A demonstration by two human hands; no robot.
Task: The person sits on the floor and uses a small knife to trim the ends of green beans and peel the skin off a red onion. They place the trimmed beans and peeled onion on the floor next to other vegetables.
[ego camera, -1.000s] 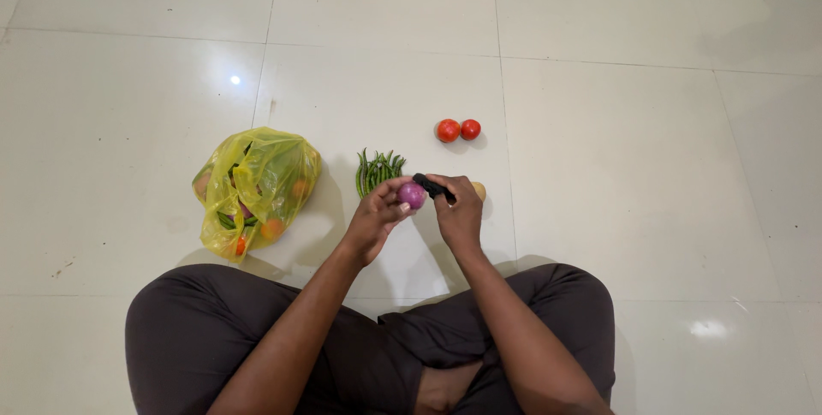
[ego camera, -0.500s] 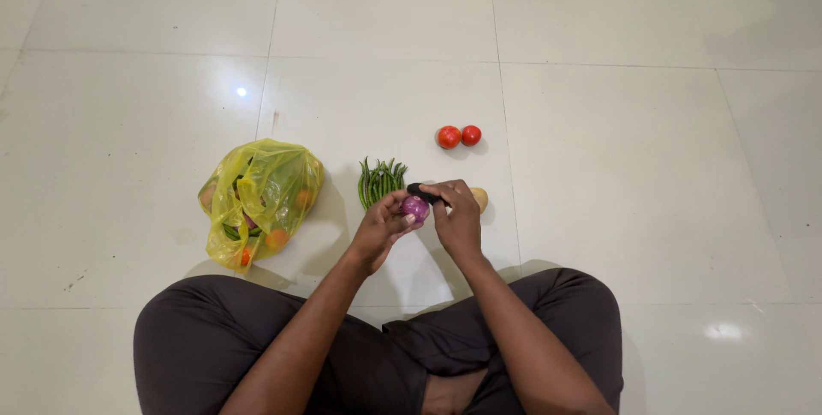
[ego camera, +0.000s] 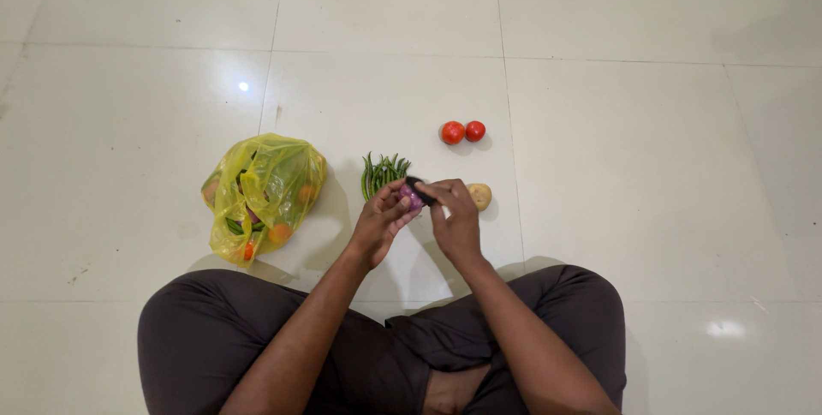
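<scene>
Both forearms extended forward from above the crossed legs and converged in front of the body. Left hand (ego camera: 377, 225) was cupped, fingers (ego camera: 396, 203) curled inward in a grip. Right hand (ego camera: 455, 216) faced it, fingers bent and pinched closed, the fingertips of both hands nearly meeting

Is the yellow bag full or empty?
Not empty. The yellow bag bulges on the floor, and orange, green and purple shapes show through its thin plastic. How full it is, I cannot tell.

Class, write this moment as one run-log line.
left hand: holds purple onion | right hand: black tool on onion | floor: green chillies, potato
</scene>
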